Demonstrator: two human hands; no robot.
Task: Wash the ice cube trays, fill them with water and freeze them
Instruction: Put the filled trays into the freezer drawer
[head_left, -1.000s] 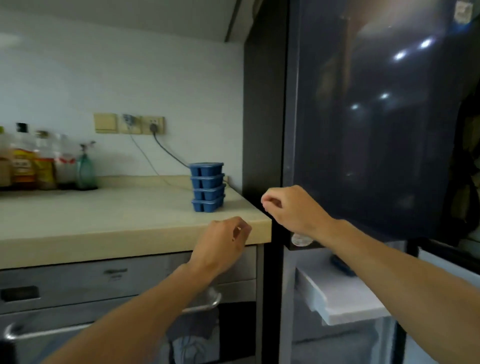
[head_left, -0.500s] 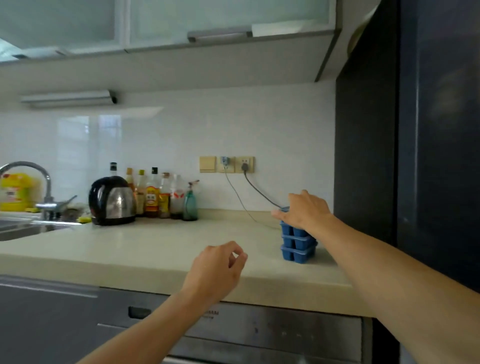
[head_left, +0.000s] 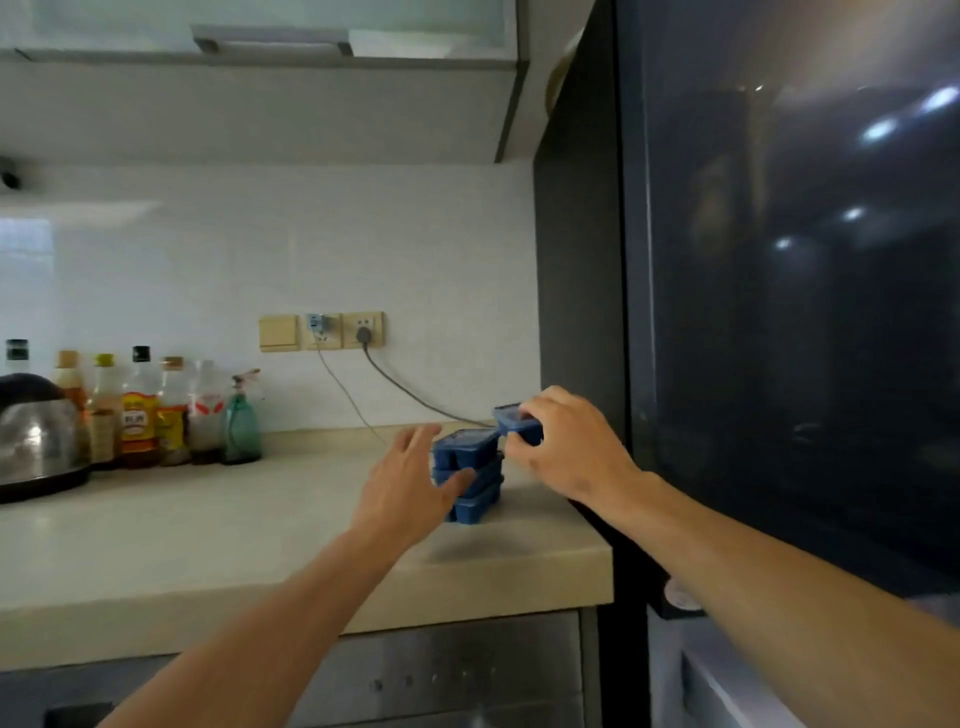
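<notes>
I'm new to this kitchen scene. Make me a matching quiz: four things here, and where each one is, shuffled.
Things:
1 lifted ice cube tray
2 kettle
3 green spray bottle
4 plug

Places:
A far left of the countertop
B in the wall socket
C gripped by the right hand
D right end of the bottle row

Pairs: 1-C, 2-A, 3-D, 4-B

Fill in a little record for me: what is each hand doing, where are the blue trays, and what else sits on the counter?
right hand: grips the top tray, lifted off to the stack's upper right
left hand: fingers spread, at the stack's left side; contact unclear
stack: blue ice cube trays on the counter, beside the dark fridge
also on counter: kettle, bottles along the wall
</notes>
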